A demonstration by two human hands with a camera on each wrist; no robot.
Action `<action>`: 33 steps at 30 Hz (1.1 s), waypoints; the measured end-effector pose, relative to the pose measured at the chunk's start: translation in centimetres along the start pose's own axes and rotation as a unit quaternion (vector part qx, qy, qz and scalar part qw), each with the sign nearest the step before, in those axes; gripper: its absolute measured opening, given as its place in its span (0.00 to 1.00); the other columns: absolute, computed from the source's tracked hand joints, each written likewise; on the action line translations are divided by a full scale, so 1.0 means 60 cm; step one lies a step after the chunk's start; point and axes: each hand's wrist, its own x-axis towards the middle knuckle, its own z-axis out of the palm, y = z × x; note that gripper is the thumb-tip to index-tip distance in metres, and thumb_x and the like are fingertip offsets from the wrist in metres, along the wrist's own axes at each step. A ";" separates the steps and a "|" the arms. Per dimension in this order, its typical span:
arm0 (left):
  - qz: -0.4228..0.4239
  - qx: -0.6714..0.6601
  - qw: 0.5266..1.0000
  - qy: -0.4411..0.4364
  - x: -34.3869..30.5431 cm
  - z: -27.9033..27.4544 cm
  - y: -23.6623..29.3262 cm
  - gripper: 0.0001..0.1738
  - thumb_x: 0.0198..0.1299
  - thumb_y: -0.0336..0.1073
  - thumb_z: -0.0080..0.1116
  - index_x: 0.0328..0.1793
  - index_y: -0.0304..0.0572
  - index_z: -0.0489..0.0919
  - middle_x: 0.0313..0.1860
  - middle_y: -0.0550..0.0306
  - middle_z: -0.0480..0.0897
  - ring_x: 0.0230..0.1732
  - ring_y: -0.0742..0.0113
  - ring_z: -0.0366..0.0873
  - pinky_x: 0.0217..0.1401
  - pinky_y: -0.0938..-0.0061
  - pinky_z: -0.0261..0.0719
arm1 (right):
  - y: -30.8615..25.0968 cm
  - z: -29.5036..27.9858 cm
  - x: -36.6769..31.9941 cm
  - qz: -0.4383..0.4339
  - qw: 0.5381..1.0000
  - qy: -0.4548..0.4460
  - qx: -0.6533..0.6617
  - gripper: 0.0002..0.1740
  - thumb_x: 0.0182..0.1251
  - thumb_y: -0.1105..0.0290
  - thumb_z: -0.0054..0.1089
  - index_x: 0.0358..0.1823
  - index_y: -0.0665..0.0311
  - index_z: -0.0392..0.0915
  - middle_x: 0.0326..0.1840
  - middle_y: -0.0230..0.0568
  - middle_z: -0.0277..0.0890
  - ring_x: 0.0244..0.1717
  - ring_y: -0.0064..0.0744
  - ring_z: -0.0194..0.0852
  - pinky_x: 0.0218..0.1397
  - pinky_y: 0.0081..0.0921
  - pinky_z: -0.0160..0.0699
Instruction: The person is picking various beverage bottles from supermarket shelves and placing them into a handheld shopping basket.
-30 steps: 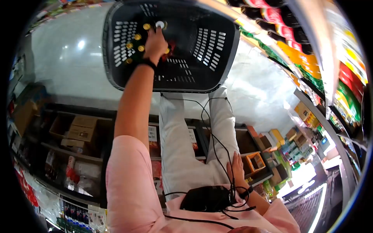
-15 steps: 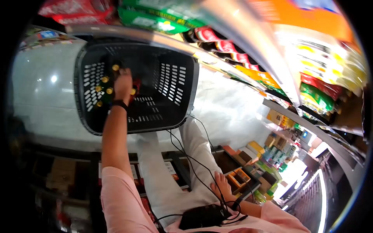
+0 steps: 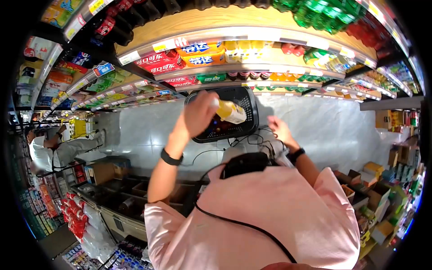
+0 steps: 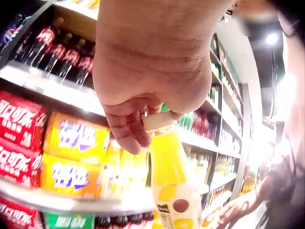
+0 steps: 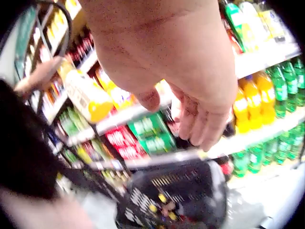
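My left hand grips a bottle of yellow drink by its pale cap, over the black basket. In the left wrist view the bottle hangs below curled fingers, its fruit label showing. The right wrist view has the bottle tilted at the left, held by my left hand. My right hand is empty to the right of the basket, fingers loosely bent. Several yellow caps show inside the basket.
Drink shelves run along the far side of the basket, with red and orange packs. Cartons and bins stand behind at the left. Another person is at the far left. Black cables cross my front.
My left hand has come up from inside the basket and now holds the yellow bottle. My right hand has left my thigh and moved forward. The head view has shifted towards the shelves.
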 end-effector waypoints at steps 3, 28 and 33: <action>0.015 -0.061 0.996 0.068 0.056 -0.097 0.089 0.12 0.68 0.37 0.55 0.51 0.39 0.79 0.41 0.39 0.83 0.43 0.39 0.82 0.46 0.57 0.80 | -0.245 0.034 -0.038 -0.148 0.951 -0.143 0.232 0.31 0.80 0.53 0.50 0.76 0.63 0.64 0.70 0.39 0.70 0.67 0.28 0.69 0.69 0.31 0.70; 0.001 -0.222 0.958 0.182 0.157 -0.144 0.145 0.20 0.69 0.47 0.60 0.45 0.33 0.83 0.35 0.59 0.85 0.37 0.74 0.79 0.43 0.75 0.77 | -0.402 0.074 -0.177 -0.208 0.879 -0.295 0.311 0.37 0.73 0.63 0.55 0.79 0.64 0.53 0.69 0.48 0.71 0.65 0.40 0.76 0.66 0.37 0.77; -0.161 -0.002 0.970 0.180 0.161 -0.100 0.181 0.29 0.58 0.58 0.67 0.21 0.38 0.79 0.15 0.61 0.76 0.21 0.79 0.72 0.28 0.76 0.72 | -0.378 0.070 -0.138 -0.269 0.956 -0.112 0.024 0.37 0.58 0.61 0.76 0.65 0.68 0.69 0.56 0.44 0.80 0.55 0.33 0.80 0.60 0.31 0.78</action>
